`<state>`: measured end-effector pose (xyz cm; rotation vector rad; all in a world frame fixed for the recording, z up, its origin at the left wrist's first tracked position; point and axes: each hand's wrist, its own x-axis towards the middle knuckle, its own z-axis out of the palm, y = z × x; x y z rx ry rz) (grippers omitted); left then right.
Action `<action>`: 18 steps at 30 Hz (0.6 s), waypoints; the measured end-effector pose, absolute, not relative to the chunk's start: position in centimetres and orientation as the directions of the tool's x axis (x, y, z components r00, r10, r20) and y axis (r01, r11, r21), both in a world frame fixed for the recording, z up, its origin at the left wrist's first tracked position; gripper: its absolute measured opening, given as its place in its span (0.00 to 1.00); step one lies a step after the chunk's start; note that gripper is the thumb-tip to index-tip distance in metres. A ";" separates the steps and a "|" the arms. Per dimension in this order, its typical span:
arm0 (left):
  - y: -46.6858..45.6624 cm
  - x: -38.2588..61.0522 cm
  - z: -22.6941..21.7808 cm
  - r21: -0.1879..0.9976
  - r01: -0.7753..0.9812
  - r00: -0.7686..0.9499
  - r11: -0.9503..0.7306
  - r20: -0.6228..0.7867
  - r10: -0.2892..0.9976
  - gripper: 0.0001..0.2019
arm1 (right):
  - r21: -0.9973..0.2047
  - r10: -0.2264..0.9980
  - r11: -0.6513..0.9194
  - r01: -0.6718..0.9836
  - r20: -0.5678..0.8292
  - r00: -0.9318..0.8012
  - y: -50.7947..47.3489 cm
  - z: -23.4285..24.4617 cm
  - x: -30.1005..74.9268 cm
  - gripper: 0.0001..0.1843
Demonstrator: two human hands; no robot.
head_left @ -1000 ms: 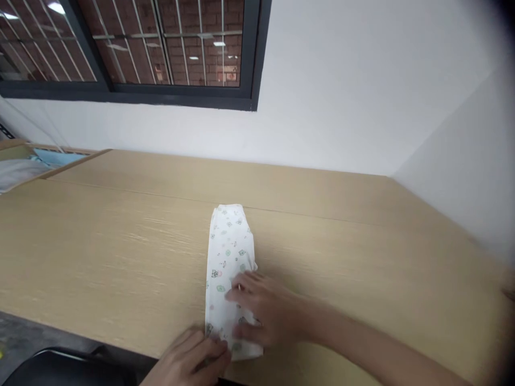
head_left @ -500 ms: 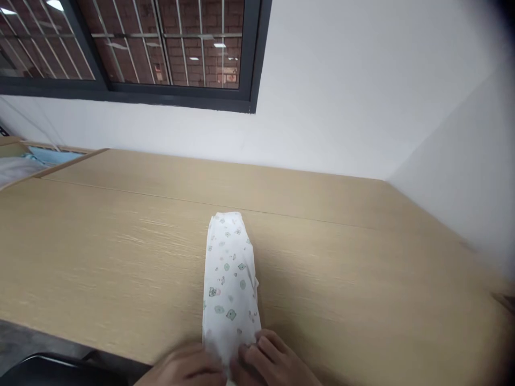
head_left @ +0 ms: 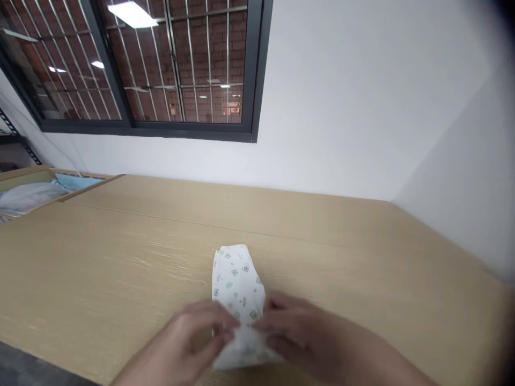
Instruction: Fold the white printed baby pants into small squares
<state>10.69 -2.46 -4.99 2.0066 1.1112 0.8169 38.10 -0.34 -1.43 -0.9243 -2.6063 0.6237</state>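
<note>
A strip of folded white cloth (head_left: pixel 237 279), printed with small green and pink figures, lies lengthwise in front of me, narrower at its far end. My left hand (head_left: pixel 197 332) is over the near part from the left, thumb and fingers pinched at the fabric. From the right, my right hand (head_left: pixel 306 332) pinches it in the same way, its fingertips close to those of the left. Both hands are smeared by motion. Beneath and between them the near end of the cloth is partly hidden, with its bottom edge showing below.
The cloth rests on a wide light-wood table (head_left: pixel 120 268) set against a white wall (head_left: pixel 330 107). At the far left is a wooden-edged bin (head_left: pixel 96 185) with white and light-blue fabric inside. A dark-framed barred window (head_left: pixel 193 128) is above the table.
Both hands have moved up and away from me with the near end of the cloth, which now looks shorter. The view has tilted upward, showing more window.
</note>
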 end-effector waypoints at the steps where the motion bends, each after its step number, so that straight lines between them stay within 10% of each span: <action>1: -1.1 10.7 -4.7 0.777 0.495 0.405 -0.389 0.190 0.895 0.10 | -0.555 0.693 0.631 0.542 0.090 -0.715 1.2 -1.2 37.8 0.14; 6: 6.7 11.2 -5.4 0.691 0.620 0.271 -0.370 0.254 0.929 0.12 | -0.690 0.850 0.433 0.580 0.098 -0.518 9.6 -2.7 35.7 0.13; 18: 13.0 13.3 -10.1 0.454 0.831 0.191 -0.321 0.308 0.932 0.13 | -0.587 0.844 0.523 0.618 0.255 -0.472 17.2 -10.1 33.1 0.10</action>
